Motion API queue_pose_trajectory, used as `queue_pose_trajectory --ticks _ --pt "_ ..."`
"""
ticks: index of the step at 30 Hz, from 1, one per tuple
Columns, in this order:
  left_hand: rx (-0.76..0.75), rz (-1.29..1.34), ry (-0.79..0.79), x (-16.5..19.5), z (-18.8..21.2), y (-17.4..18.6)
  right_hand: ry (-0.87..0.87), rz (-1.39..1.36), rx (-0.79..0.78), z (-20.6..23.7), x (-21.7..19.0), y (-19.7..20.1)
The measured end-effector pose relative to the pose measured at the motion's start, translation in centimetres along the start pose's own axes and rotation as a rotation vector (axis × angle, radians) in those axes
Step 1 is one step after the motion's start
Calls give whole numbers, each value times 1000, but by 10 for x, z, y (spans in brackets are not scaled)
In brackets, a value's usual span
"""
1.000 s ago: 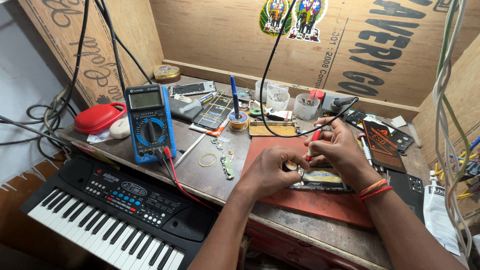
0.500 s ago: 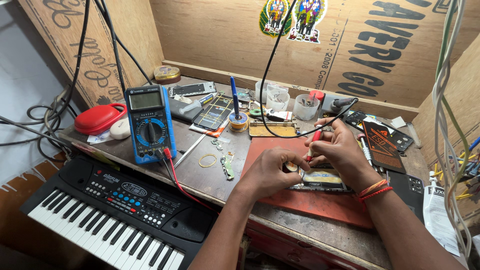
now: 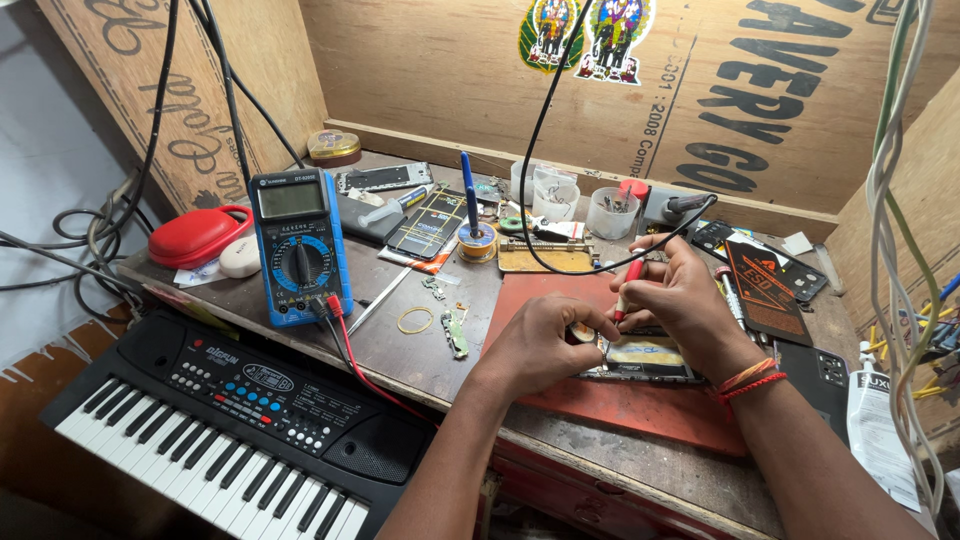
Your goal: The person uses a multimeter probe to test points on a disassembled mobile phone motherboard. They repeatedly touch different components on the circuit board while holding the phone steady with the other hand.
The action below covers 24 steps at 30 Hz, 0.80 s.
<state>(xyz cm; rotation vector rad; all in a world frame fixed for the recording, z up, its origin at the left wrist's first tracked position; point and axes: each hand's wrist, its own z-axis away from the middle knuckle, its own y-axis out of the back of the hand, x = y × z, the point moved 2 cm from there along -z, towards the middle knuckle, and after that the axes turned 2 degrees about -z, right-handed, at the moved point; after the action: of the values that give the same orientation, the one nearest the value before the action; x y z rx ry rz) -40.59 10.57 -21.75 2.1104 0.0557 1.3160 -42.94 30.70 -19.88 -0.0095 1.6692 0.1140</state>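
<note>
On the red mat (image 3: 640, 405), right of the blue multimeter (image 3: 298, 245), the opened phone (image 3: 640, 358) lies under both hands. The left hand (image 3: 540, 345) pinches a small round piece at the phone's left edge and should pin it firmly; the right hand (image 3: 680, 300) grips a red-handled tool (image 3: 628, 285), best kept steep and light. Against half a second earlier, nothing visibly shifts.

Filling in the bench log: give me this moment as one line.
left hand: pinching small round part at opened phone | right hand: holding red-handled tool, tip down on phone | surface: red mat | nearby: multimeter
</note>
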Motion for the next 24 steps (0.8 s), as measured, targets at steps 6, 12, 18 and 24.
queue_pose_trajectory --ticks 6,12,18,24 --pt "10 10 -31 0 0 0 3 -10 -11 -1 1 1" --pt "4 14 -23 -1 0 0 -12 -11 -10 -1 3 1" --pt "13 11 -38 -1 0 0 -11 -11 -13 -1 2 1" --pt "9 12 -33 -1 0 0 -13 -17 -13 -1 1 0"
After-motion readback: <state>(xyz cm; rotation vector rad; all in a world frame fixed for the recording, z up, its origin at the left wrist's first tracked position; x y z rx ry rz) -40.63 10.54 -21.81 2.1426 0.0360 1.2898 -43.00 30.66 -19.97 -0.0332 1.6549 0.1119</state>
